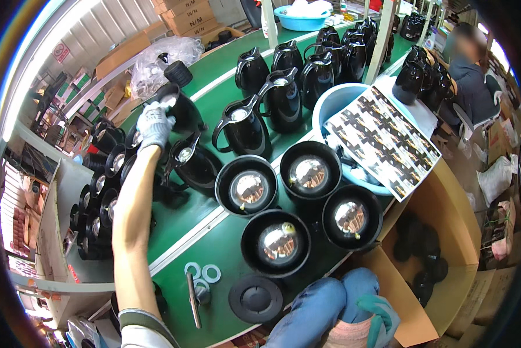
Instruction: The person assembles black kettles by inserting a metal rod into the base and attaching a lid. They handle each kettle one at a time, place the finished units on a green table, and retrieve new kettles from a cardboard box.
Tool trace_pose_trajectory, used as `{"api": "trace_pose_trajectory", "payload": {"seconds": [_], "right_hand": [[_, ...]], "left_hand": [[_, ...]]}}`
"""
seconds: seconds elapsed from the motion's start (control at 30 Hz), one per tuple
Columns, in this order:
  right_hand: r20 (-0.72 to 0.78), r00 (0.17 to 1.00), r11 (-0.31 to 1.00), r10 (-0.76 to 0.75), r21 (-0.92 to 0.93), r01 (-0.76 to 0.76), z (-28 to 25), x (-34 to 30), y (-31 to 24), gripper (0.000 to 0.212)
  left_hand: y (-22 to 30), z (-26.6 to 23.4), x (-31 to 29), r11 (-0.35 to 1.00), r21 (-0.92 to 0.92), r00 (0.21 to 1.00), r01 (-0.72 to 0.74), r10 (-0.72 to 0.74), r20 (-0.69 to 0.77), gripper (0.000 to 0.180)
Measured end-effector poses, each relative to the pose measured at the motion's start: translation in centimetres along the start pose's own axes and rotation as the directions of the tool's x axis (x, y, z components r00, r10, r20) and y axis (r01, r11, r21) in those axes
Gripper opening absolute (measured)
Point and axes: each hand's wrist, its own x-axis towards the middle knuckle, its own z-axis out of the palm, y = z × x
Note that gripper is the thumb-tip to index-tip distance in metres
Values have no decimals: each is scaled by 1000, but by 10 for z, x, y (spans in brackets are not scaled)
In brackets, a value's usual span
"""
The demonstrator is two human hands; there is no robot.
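Note:
My left hand [155, 124], in a pale grey-white knit glove, reaches to the back left. Its fingers are closed at the side of a tilted black jug [185, 113]; the exact grip is partly hidden. Just nearer, another black jug [196, 165] with a handle leans beside my forearm. My right hand is not recognisable; a pink and teal glove-like bundle [353, 332] lies by the blue-jeaned legs, and whether a hand is in it cannot be told. Round black housings [276, 243] with shiny silver insides stand in front of me.
More black jugs [251, 72] line the green table [173, 255]. A blue basin [324, 107] carries a patterned sheet [385, 142]. Grey rings [211, 273], a metal rod [193, 301] and a black disc [256, 298] lie close by. A cardboard box [457, 232] stands right; a person [472, 81] sits beyond.

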Motion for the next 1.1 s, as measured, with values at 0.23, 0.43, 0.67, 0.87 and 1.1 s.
{"api": "trace_pose_trajectory", "payload": {"seconds": [0.23,0.43,0.67,0.87,1.1], "right_hand": [[112,860,852,-497,252,460,18,16,-20,48],[268,350,379,-898,65,923,80,43,-120,83],[539,69,294,-839,343,892,96,-28,-85,57],[436,577,718,-690,313,622,84,-103,-18,46],[437,761,874,-479,323,364,91,-125,-15,49]], "left_hand": [[-73,-214,-116,916,-106,875,-386,327,-357,28],[-75,-350,-278,708,-174,730,-684,666,-155,34],[-64,-340,-423,483,-609,651,-629,755,-74,42],[-71,-222,-597,668,-733,966,-131,252,58,77],[-13,-161,-661,103,-907,912,409,-76,403,90]]}}
